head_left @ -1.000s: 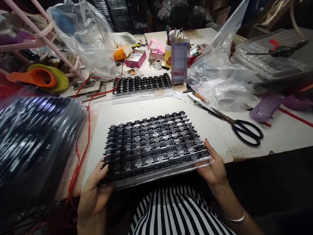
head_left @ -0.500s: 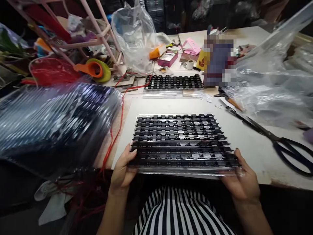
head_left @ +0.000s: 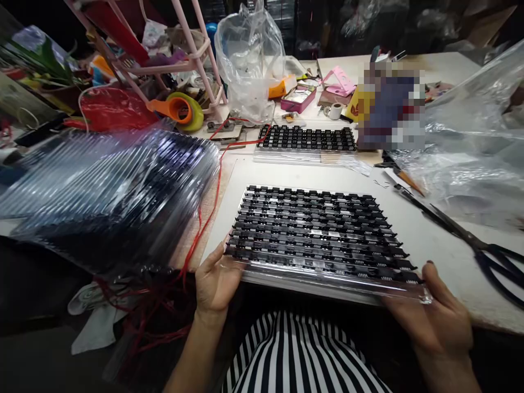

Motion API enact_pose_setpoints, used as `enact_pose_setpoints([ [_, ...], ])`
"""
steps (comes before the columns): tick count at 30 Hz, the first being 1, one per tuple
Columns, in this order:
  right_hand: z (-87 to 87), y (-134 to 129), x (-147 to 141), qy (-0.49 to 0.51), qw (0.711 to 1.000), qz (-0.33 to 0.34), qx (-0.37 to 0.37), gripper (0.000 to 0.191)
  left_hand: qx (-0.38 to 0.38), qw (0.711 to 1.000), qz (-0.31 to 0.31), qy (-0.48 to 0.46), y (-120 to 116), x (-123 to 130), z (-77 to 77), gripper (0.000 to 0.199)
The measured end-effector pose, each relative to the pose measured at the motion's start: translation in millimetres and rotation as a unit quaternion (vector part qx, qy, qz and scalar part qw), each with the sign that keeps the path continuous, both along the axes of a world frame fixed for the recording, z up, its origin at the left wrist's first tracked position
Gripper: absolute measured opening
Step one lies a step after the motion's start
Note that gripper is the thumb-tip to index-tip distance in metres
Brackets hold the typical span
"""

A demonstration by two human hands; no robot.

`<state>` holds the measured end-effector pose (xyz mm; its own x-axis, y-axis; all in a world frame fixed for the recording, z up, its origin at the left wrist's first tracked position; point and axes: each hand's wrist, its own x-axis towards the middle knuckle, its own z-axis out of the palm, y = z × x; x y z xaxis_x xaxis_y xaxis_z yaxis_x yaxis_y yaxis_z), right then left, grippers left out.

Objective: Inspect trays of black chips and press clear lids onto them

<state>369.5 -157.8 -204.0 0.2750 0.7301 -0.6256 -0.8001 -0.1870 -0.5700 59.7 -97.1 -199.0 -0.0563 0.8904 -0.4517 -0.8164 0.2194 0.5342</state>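
Note:
Between my two hands is a clear plastic tray (head_left: pixel 327 281) filled with rows of small black parts (head_left: pixel 311 229). My left hand (head_left: pixel 216 281) grips its near left corner, thumb at the edge and fingers underneath. At the near right corner my right hand (head_left: pixel 438 311) holds it the same way, some fingers seen through the clear rim. The tray is tilted a little, its right front corner lower, over the front part of a white board (head_left: pixel 278 170). Farther back lies a second clear tray (head_left: pixel 303 156) with similar black parts.
A large stack of clear trays (head_left: pixel 123 180) fills the left side, with red string (head_left: pixel 208 218) beside it. Black-handled scissors (head_left: pixel 470 237) lie at right, near crumpled clear plastic (head_left: pixel 466 180). A pink rack (head_left: pixel 196 60) and an orange tape dispenser (head_left: pixel 180 111) stand back left.
The view has shifted, so the surroundings sit farther right. The held tray has tilted, its right front corner dropping, and both hands keep hold of it.

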Motion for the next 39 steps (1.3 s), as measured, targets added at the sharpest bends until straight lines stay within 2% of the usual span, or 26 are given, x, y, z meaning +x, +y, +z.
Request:
enact_pose_setpoints([
  [3,-3.3,1.4,-2.2,-0.001,1.0,0.002,0.008,0.029,0.039,0.999,0.006,0.025,-0.9,3.0,-0.8,0.045],
  [7,-8.5,8.1,-5.8,0.014,0.999,0.009,0.042,0.03,0.066,0.992,-0.086,0.063,0.5,3.4,-1.2,0.042],
  [10,-10.0,11.8,-7.5,0.028,0.998,0.003,0.05,0.03,0.074,0.988,-0.11,0.079,1.5,1.1,-3.0,0.042],
  [21,-11.2,13.0,-12.3,0.061,0.994,0.015,0.092,0.021,0.028,0.994,-0.078,0.078,6.2,-1.2,-6.1,0.042],
  [30,-5.8,19.0,-18.1,0.085,0.985,0.039,0.143,0.027,-0.042,0.99,-0.035,0.134,9.1,1.1,1.0,0.044],
  [33,-5.7,19.5,-18.0,0.091,0.983,0.042,0.153,0.027,-0.066,0.984,-0.039,0.159,11.1,2.5,2.4,0.042],
  [39,-4.1,20.2,-17.6,0.108,0.977,0.039,0.18,0.027,-0.064,0.976,-0.06,0.202,10.6,2.6,-0.5,0.041],
])
